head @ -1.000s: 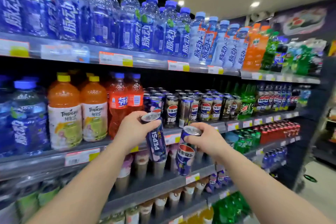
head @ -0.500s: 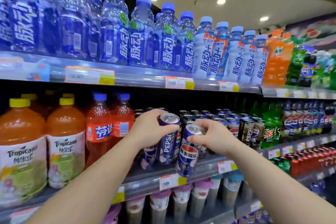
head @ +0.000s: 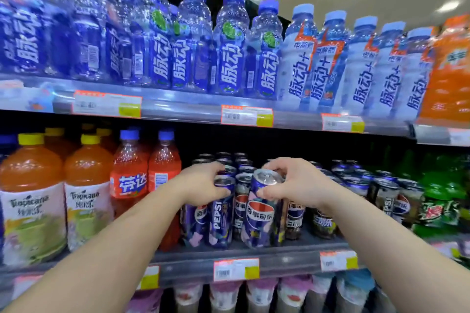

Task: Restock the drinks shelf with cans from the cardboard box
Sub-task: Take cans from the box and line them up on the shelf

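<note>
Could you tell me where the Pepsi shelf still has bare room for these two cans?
Only the front lip is bare, a dark strip before the Pepsi row, right of the right hand's can. Left hand's can sits tight beside orange bottles. Behind is packed.

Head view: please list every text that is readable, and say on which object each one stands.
"PEPSI": can gripped by the left hand.
"百事可乐": can gripped by the right hand.
"Tropicana": orange juice bottles.
"芬达": red bottle.
"脉动": blue bottles, top shelf.
"脉动+": white bottles, top shelf.
Price tags: too blurred to read.
Green bottle label: blurred, unreadable.
</note>
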Demonstrator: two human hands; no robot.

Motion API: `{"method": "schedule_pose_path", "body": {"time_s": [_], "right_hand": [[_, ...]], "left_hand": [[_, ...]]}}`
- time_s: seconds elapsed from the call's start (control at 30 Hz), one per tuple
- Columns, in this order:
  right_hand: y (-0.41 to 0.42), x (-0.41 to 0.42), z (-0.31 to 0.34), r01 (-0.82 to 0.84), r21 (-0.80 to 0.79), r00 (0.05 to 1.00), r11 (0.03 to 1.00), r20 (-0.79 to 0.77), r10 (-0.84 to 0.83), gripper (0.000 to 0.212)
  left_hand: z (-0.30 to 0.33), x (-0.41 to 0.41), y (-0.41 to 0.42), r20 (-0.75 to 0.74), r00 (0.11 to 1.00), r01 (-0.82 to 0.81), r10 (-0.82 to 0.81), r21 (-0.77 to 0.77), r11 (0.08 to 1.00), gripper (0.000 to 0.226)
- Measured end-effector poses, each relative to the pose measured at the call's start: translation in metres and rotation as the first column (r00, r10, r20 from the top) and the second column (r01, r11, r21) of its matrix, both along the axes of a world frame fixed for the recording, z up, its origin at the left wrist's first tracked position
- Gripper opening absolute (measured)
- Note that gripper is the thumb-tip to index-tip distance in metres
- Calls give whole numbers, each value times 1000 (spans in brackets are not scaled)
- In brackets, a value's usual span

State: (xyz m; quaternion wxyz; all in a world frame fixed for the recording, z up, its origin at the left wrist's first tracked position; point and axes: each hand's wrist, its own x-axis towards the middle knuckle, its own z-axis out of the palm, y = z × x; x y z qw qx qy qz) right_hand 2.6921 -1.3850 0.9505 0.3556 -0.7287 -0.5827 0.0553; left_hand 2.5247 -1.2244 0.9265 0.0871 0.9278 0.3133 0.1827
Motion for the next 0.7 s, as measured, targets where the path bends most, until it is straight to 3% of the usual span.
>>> {"method": "schedule_pose_path", "body": {"time_s": [0.1,0.23,0.47,0.53,0.7], "right_hand": [[-2,10,4,-52,4,998,999,-21,52,47],[-3,18,6,-125,16,986,992,-112,126,41],[8,17,8,-161,-19,981,987,-116,158,59],[11,15,9,-172,-11,980,985,-107,170,60],[19,3,18,-198,32,974,980,-109,200,43]], "left_hand": [[2,3,-1,-42,999,-6,5,-16,1000,82],[1,-1,-2,-100,995,-25,29,41,999,84],[3,-14,-3,-90,996,14,-4,116,993,76],[6,-16,-7,-45,999,36,-31,122,992,83],[24,-4,-33,205,969,156,-136,-84,984,102]]}}
